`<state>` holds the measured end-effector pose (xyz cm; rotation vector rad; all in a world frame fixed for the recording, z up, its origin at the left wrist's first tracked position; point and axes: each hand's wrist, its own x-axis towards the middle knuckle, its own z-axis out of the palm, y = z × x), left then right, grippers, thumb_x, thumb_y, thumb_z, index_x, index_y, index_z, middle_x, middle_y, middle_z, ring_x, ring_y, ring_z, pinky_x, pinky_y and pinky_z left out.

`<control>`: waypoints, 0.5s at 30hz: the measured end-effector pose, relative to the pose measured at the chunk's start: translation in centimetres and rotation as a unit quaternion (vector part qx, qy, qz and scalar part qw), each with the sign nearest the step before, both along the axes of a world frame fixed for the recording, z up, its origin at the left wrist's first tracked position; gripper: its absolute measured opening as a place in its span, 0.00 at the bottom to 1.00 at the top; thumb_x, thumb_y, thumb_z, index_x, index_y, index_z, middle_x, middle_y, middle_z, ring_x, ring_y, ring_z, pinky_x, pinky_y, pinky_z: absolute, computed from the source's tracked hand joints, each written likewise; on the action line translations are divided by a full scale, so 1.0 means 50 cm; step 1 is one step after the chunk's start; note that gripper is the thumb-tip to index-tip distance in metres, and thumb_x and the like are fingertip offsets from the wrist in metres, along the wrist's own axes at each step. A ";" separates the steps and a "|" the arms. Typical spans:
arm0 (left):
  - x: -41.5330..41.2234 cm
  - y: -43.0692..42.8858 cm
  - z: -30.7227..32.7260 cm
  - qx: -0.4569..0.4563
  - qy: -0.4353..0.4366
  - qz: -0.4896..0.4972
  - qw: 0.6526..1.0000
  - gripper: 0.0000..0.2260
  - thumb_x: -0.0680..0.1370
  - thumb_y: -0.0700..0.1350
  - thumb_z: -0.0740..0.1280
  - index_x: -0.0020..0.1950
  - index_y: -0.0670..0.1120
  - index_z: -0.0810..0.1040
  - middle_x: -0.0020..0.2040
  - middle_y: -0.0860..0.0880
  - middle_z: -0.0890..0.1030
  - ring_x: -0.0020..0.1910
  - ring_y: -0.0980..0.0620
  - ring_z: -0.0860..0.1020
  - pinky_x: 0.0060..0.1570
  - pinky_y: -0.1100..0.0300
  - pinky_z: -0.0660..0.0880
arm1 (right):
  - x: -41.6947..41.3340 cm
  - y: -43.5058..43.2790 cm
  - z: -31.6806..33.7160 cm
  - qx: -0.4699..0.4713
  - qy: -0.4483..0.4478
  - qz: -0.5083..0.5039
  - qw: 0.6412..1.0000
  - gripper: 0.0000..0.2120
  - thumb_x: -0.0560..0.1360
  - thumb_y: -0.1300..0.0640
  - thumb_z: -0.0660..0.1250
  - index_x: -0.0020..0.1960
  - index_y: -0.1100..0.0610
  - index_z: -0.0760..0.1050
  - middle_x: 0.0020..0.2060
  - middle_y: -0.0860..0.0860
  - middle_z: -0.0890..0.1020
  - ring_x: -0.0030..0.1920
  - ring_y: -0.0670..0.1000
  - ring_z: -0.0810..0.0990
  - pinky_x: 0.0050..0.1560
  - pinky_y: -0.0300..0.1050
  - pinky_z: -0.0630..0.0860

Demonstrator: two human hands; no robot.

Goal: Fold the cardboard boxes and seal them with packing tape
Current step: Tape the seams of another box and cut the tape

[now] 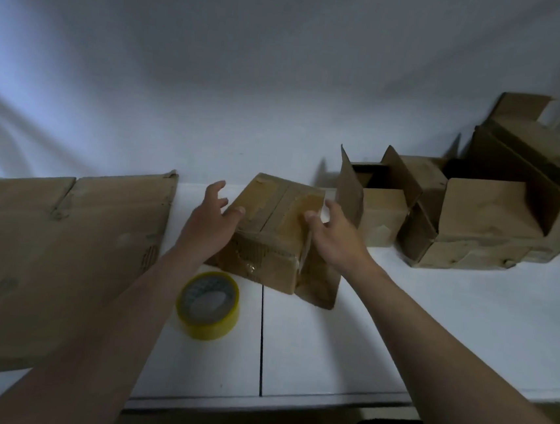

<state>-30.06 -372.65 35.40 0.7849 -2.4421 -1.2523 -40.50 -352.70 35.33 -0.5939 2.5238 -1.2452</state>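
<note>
A small brown cardboard box, its top flaps closed and taped, stands in the middle of the white table. My left hand is at the box's left side, fingers spread, thumb touching the top edge. My right hand is at the right side with fingers relaxed, thumb on the top near a loose flap. A yellow roll of packing tape lies flat just in front of the box, under my left forearm.
A large flattened cardboard sheet covers the table's left part. Several open boxes with raised flaps stand at the back right against the white wall. The table's front edge runs just below the tape roll.
</note>
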 end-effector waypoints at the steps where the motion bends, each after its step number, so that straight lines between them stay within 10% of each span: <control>1: -0.007 -0.002 -0.003 0.027 0.003 -0.013 1.000 0.26 0.83 0.51 0.63 0.80 0.55 0.58 0.75 0.48 0.71 0.70 0.46 0.72 0.62 0.53 0.68 | 0.004 -0.018 0.001 -0.009 -0.003 0.008 1.000 0.22 0.82 0.42 0.59 0.74 0.45 0.62 0.61 0.47 0.78 0.61 0.50 0.77 0.66 0.55 0.72; 7: -0.017 -0.030 0.034 0.073 0.156 0.023 0.985 0.31 0.81 0.39 0.66 0.81 0.52 0.57 0.69 0.55 0.72 0.58 0.58 0.75 0.51 0.64 0.73 | -0.004 -0.065 0.064 -0.115 0.042 -0.019 0.992 0.27 0.84 0.48 0.61 0.79 0.49 0.56 0.51 0.42 0.79 0.53 0.46 0.79 0.46 0.38 0.73; 10: -0.003 -0.040 0.063 0.072 0.192 -0.015 0.979 0.36 0.80 0.36 0.67 0.82 0.56 0.53 0.63 0.56 0.73 0.62 0.56 0.75 0.57 0.60 0.76 | -0.009 -0.070 0.096 -0.218 0.006 -0.032 0.975 0.33 0.82 0.37 0.56 0.82 0.42 0.47 0.69 0.46 0.76 0.68 0.51 0.75 0.66 0.51 0.72; 15: 0.016 -0.030 0.082 0.121 0.174 -0.040 0.976 0.12 0.84 0.56 0.59 0.64 0.73 0.71 0.59 0.64 0.77 0.60 0.65 0.76 0.66 0.48 0.74 | 0.003 -0.068 0.107 -0.275 -0.057 -0.031 0.959 0.20 0.83 0.36 0.52 0.66 0.44 0.75 0.58 0.44 0.80 0.62 0.54 0.79 0.58 0.54 0.79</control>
